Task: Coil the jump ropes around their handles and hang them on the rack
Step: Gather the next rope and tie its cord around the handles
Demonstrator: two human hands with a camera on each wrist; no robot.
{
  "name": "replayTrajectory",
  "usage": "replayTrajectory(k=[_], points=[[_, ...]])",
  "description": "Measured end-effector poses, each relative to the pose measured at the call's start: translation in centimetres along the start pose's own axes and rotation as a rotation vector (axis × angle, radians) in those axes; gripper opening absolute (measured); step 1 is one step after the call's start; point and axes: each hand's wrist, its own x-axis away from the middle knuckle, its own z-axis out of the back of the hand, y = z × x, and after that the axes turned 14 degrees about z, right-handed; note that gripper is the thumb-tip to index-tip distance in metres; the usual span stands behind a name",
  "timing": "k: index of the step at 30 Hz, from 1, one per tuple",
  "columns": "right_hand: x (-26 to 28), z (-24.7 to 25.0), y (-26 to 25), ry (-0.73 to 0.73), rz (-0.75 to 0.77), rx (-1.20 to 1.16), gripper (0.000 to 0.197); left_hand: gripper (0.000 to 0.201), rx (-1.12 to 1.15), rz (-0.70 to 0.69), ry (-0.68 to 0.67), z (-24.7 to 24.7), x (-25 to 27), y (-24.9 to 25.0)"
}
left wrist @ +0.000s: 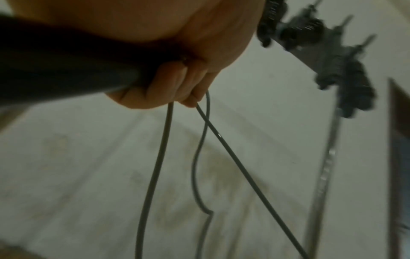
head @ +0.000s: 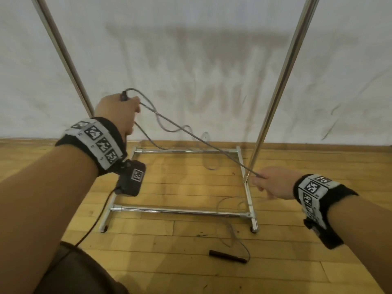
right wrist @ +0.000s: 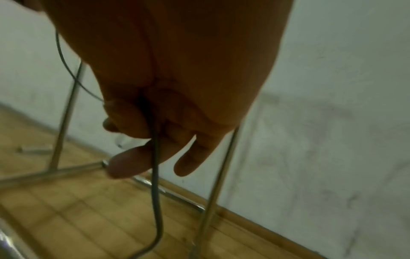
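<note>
My left hand [head: 118, 111] is raised near the rack's left pole and grips a black jump-rope handle [head: 123, 96] [left wrist: 55, 73], with loops of grey rope [left wrist: 155, 166] hanging from the fist. From there the grey rope [head: 191, 134] runs taut down to my right hand [head: 267, 183], which pinches it [right wrist: 155, 157] beside the right pole. Below that hand the rope drops to the floor and ends at the second black handle [head: 228, 256], lying on the wood in front of the rack.
A chrome rack stands before a white wall, with a left pole [head: 63, 56], a right pole [head: 282, 81] and a rectangular base frame [head: 180, 211] on the wooden floor [head: 169, 272]. A black cable [head: 91, 225] hangs from my left wrist device.
</note>
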Motion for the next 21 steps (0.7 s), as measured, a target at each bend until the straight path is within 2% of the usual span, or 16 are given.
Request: replayTrajectory(k=[1, 3, 5, 7, 9, 12, 13, 15, 17, 18, 21], points=[[0.5, 0.0, 0.9, -0.036, -0.052, -0.008, 0.046, 0.027, -0.019, 0.043, 0.032, 1.1, -1.0, -0.3], [1.2, 0.3, 2.0, -0.008, -0.111, -0.048, 0.047, 0.027, -0.173, 0.075, 0.041, 2.5, -2.2, -1.3], [1.2, 1.2, 1.4, 0.073, -0.107, -0.12, 0.036, 0.029, -0.381, 0.007, 0.008, 2.2, -1.7, -2.1], [0.8, 2.4, -0.7, 0.174, -0.036, -0.234, 0.027, 0.024, -0.447, -0.116, -0.071, 0.6, 0.1, -1.9], [0.2, 3.7, -3.4, 0.26, 0.095, -0.303, 0.03, 0.021, -0.359, -0.194, -0.3, -1.5, 3.1, -1.0], [-0.1, 5.0, -7.1, 0.314, 0.212, -0.402, 0.029, 0.025, -0.264, -0.257, -0.748, -4.3, 7.6, -0.2], [-0.1, 5.3, -8.1, 0.334, 0.238, -0.437, 0.028, 0.03, -0.268, -0.272, -0.849, -5.0, 8.7, -0.1], [-0.1, 5.7, -9.4, 0.367, 0.274, -0.55, 0.028, 0.034, -0.271, -0.289, -0.967, -5.6, 9.9, 0.1], [-0.1, 5.8, -9.6, 0.375, 0.283, -0.654, 0.026, 0.035, -0.288, -0.296, -0.983, -5.7, 9.7, 0.1], [-0.2, 5.8, -9.5, 0.365, 0.289, -0.688, 0.026, 0.036, -0.304, -0.294, -0.938, -5.7, 9.3, 0.1], [-0.6, 5.2, -7.7, 0.327, 0.268, -0.724, 0.029, 0.029, -0.231, -0.267, -0.651, -5.0, 6.6, 0.4]])
